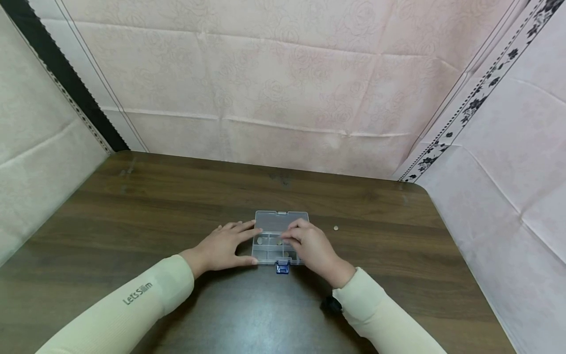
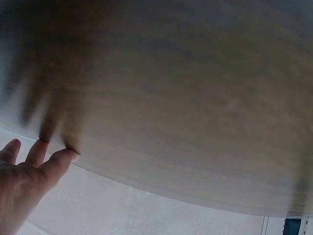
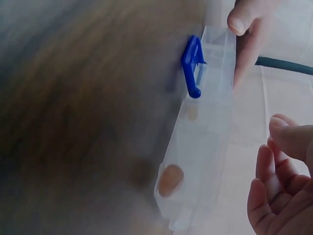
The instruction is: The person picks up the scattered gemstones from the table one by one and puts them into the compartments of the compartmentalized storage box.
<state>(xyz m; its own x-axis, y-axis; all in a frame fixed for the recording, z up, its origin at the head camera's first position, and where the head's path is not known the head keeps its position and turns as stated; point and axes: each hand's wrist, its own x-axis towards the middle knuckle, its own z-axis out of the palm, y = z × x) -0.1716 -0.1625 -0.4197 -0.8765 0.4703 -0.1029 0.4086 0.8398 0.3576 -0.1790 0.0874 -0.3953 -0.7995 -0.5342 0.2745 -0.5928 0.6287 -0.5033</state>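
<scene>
A clear plastic compartment box (image 1: 261,255) lies on the table, its lid (image 1: 276,221) laid back and a blue latch (image 1: 282,267) at its front. Small pale round pieces (image 1: 259,241) sit in some compartments. My left hand (image 1: 227,246) spreads its fingers along the box's left side, touching it. Over the right half of the box, my right hand (image 1: 311,248) brings thumb and forefinger together; whether a piece is between them is hidden. In the right wrist view a brown oval shape (image 3: 171,180) shows through the wall of the box (image 3: 203,142).
One small pale round piece (image 1: 336,227) lies on the brown wooden table (image 1: 177,196), to the right of the box. Patterned pale cloth (image 1: 283,88) hangs behind the table's far edge and along both sides. A dark object (image 1: 330,306) is at the right wrist.
</scene>
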